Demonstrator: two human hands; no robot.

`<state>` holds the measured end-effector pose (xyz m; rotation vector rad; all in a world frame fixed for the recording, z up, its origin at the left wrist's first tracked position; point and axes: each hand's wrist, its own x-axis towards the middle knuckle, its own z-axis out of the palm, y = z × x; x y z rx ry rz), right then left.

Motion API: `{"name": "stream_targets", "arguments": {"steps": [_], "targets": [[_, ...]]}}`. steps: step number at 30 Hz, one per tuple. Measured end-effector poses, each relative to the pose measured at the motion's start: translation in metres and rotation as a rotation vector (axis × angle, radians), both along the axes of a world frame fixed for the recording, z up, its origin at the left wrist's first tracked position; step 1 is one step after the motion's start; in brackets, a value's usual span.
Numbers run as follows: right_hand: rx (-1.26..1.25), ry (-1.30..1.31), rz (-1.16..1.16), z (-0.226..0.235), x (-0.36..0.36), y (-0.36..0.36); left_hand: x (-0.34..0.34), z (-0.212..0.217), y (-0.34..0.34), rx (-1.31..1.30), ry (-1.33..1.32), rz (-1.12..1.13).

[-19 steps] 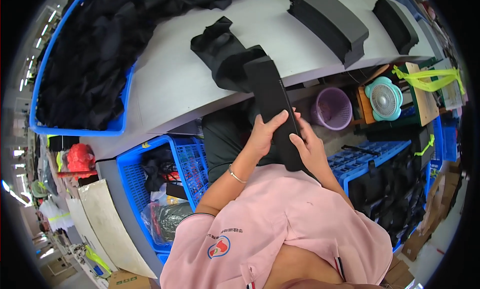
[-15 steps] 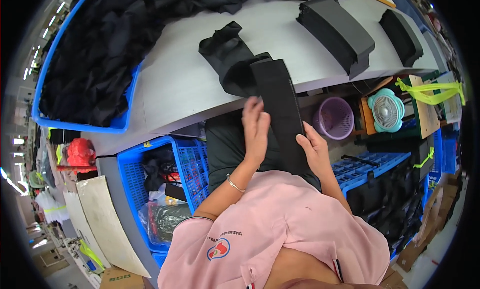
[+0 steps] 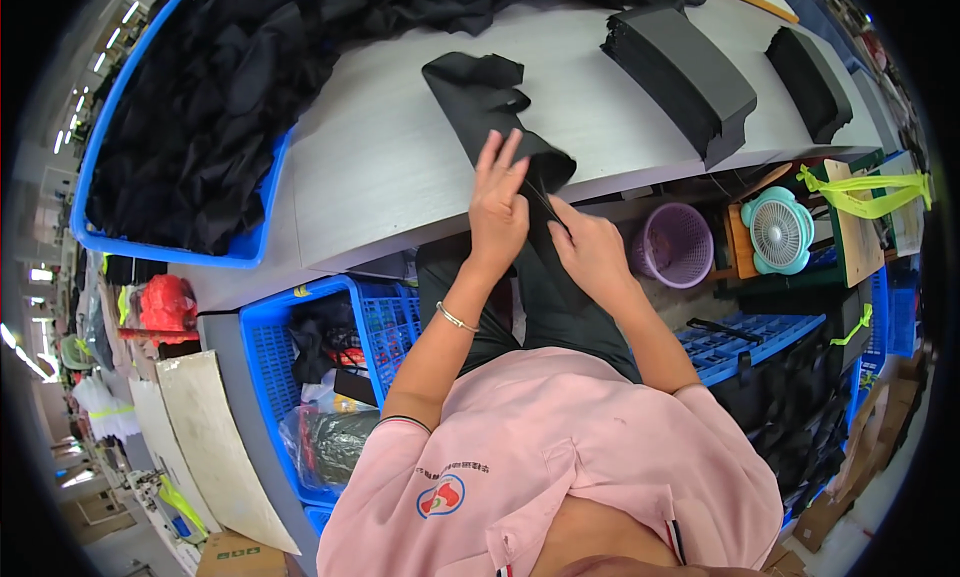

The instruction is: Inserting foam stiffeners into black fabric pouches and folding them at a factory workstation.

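So the black fabric piece (image 3: 490,107) is a long, dark, matte strip, lying slantwise across the grey bench (image 3: 380,167) and hanging over its near edge. Its far end is rumpled and folded over on itself. The near end is bunched up right at the edge.

Black cloth (image 3: 495,107), grey table (image 3: 390,167), blue bin (image 3: 240,249)

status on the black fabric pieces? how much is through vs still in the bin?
Done, by the look of it: two neat stacks of black pieces and sit on the grey table. In hand: the left hand and right hand work one black piece at the table edge. Left: a large loose heap of black fabric in the blue bin, so much remains.
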<state>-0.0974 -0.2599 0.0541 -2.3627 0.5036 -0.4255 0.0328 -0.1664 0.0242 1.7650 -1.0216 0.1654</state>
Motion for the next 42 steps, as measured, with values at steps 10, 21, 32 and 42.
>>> {"name": "stream_targets", "arguments": {"steps": [10,21,32,42], "targets": [[1.143,-0.315,-0.236,-0.059,0.048,-0.03,-0.057,0.021,0.053,-0.195,0.17,-0.01],[1.567,-0.549,-0.244,-0.015,0.031,-0.007,-0.07,0.017,0.028,-0.087,0.007,0.26],[1.695,-0.686,0.006,-0.045,0.033,0.001,-0.078,0.011,0.021,-0.238,0.176,0.132],[1.923,-0.601,-0.022,-0.039,0.038,0.003,-0.084,0.001,0.02,-0.225,0.238,0.133]]}}
